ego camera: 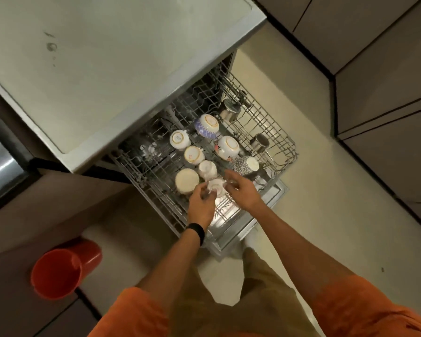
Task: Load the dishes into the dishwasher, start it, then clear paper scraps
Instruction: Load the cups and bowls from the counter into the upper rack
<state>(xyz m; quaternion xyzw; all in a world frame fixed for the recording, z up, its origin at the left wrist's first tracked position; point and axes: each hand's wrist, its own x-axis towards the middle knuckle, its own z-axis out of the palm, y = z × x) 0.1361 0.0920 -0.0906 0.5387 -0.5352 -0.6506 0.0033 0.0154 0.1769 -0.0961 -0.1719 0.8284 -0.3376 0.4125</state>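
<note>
Fingers point(205, 190), L hand point(201, 206), curl on cup point(217, 187); R hand point(244, 193) loose beside; bowls point(207, 126) crowd rack point(276, 132).

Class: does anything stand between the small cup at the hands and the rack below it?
Nothing visible does. The left hand and right hand meet at the small cup, over the rack; a white cup stands beside, not beneath.

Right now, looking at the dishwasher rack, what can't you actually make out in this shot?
- Head view: small cup between left hand and right hand is motion-blurred and partly covered by them; which hand grips it is unclear.
- Head view: the back of the rack is hidden under the countertop.
- Head view: stamp under the white cup is too small to read.
</note>
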